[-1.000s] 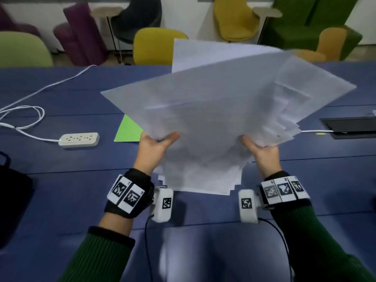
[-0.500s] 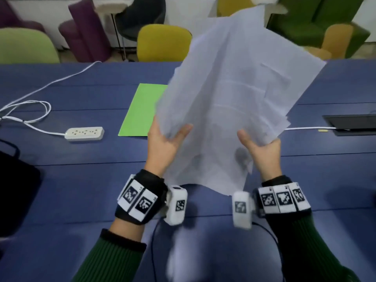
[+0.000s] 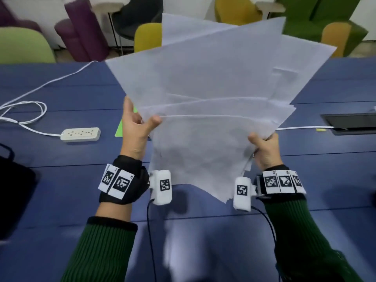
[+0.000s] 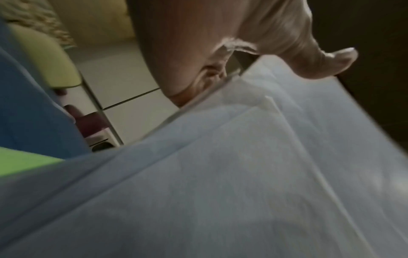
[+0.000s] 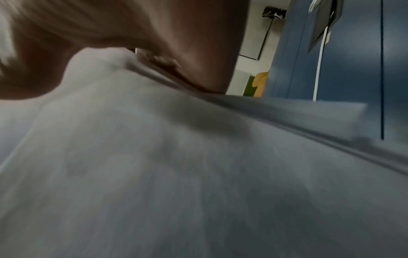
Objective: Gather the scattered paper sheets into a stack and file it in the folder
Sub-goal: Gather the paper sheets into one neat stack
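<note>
A loose, fanned bundle of white paper sheets (image 3: 203, 102) is held up in the air above the blue table (image 3: 61, 180), its edges uneven. My left hand (image 3: 138, 127) holds the bundle's left edge, thumb on the near face and fingers behind. My right hand (image 3: 264, 147) grips the lower right edge, thumb on top. The left wrist view shows the thumb over the paper sheets (image 4: 243, 174); the right wrist view is filled by the paper sheets (image 5: 176, 174). The green folder (image 3: 119, 129) lies flat on the table behind the paper, almost wholly hidden.
A white power strip (image 3: 81, 134) with its cable (image 3: 24, 110) lies at the left. A black bag (image 3: 14, 196) sits at the left edge. A dark tablet (image 3: 352, 124) with a white cord lies at the right. Coloured chairs (image 3: 148, 36) stand beyond the table.
The bundle has turned from steeply upright half a second ago to a wider fan leaning right. My left hand has moved up its left edge; the paper now covers most of the folder.
</note>
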Action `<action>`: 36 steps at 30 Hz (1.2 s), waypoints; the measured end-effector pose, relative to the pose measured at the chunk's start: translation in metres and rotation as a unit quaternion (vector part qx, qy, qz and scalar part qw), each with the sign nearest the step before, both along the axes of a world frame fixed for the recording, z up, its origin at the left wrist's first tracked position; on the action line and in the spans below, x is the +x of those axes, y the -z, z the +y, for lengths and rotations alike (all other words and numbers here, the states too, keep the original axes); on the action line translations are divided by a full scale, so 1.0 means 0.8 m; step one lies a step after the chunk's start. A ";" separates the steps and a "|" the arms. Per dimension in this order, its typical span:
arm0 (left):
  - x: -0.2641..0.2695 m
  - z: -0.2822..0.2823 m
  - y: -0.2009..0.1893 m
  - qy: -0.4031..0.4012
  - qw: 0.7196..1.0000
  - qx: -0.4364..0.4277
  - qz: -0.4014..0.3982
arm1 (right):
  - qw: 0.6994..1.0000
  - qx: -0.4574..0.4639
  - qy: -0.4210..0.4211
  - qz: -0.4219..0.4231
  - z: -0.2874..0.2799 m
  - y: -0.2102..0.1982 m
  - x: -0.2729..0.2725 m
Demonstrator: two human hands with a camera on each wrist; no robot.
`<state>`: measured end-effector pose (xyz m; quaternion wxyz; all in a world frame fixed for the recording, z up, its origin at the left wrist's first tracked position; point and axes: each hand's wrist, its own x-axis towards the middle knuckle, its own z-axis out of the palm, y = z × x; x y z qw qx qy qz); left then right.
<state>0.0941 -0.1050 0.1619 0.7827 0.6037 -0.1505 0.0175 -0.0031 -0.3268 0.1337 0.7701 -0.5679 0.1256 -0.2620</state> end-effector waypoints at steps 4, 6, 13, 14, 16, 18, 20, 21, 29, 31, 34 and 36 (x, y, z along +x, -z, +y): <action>-0.001 -0.008 -0.005 -0.021 0.999 -0.045 0.005 | 1.000 -0.014 0.000 -0.013 0.004 0.001 0.000; 0.009 -0.004 0.009 -0.031 0.998 -0.045 0.016 | 1.000 -0.019 0.018 -0.005 0.000 0.008 0.000; 0.037 0.024 0.073 0.075 0.990 0.082 0.089 | 0.997 -0.029 0.061 0.046 0.011 0.025 0.004; 0.039 0.027 0.075 0.108 0.985 0.088 0.097 | 0.996 -0.007 0.084 0.041 0.009 0.024 0.005; 0.038 0.029 0.070 0.140 0.971 0.181 0.070 | 0.993 0.012 0.107 0.037 0.005 0.018 0.006; 0.038 0.021 0.065 0.114 0.949 0.295 0.004 | 0.994 0.022 0.108 0.025 0.003 0.005 0.004; 0.040 0.012 0.055 0.070 0.946 0.315 -0.027 | 0.994 0.001 0.108 0.020 0.001 -0.008 0.002; 0.041 0.007 0.050 0.064 0.950 0.303 -0.032 | 0.995 -0.010 0.102 0.017 -0.001 -0.013 0.001; -0.028 -0.048 0.032 -0.097 0.993 0.063 -0.013 | 0.980 -0.038 0.186 -0.060 0.015 -0.038 -0.007; -0.043 -0.057 0.044 -0.104 0.993 0.061 -0.021 | 0.977 -0.042 0.201 -0.051 0.021 -0.027 -0.011; -0.048 -0.051 0.066 -0.007 0.995 0.094 0.032 | 0.982 -0.040 0.182 0.016 0.021 -0.001 -0.018; -0.036 -0.041 0.073 0.040 0.992 0.111 0.045 | 0.987 -0.041 0.152 0.038 0.011 0.007 -0.022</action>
